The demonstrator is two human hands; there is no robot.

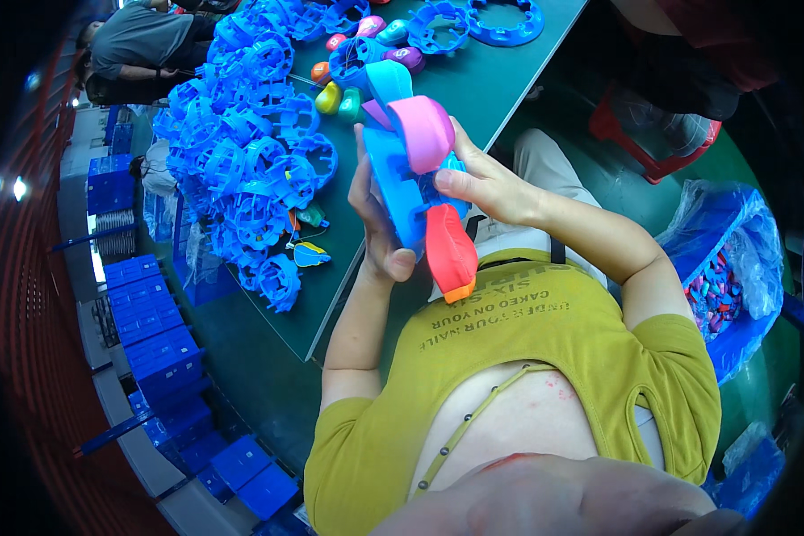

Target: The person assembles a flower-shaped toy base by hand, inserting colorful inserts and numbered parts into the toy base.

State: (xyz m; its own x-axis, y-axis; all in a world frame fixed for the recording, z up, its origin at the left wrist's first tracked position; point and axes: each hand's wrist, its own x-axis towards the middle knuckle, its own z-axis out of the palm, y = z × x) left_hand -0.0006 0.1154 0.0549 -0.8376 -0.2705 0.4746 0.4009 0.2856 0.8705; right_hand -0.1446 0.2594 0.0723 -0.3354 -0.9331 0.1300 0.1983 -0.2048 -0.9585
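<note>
Both hands hold a blue plastic ring frame (395, 189) up in front of my chest, over the near edge of the table. My left hand (380, 228) is wrapped round its left side, the thumb at the lower edge. My right hand (491, 183) grips the opposite side, with thumb and fingers near a small blue part. Soft stuffed pieces stick out from the frame: a pink one (424, 134), a red one with an orange tip (451, 250) and a light blue one (389, 80). My fingers partly hide where they join the frame.
On the green table (500, 76), a big heap of blue ring frames (250, 134) lies to the left. Several coloured stuffed pieces (329, 98) lie beyond my hands. A blue crate (732, 348) of small colourful pieces and a red bin (657, 165) stand right. Another person (143, 45) is far left.
</note>
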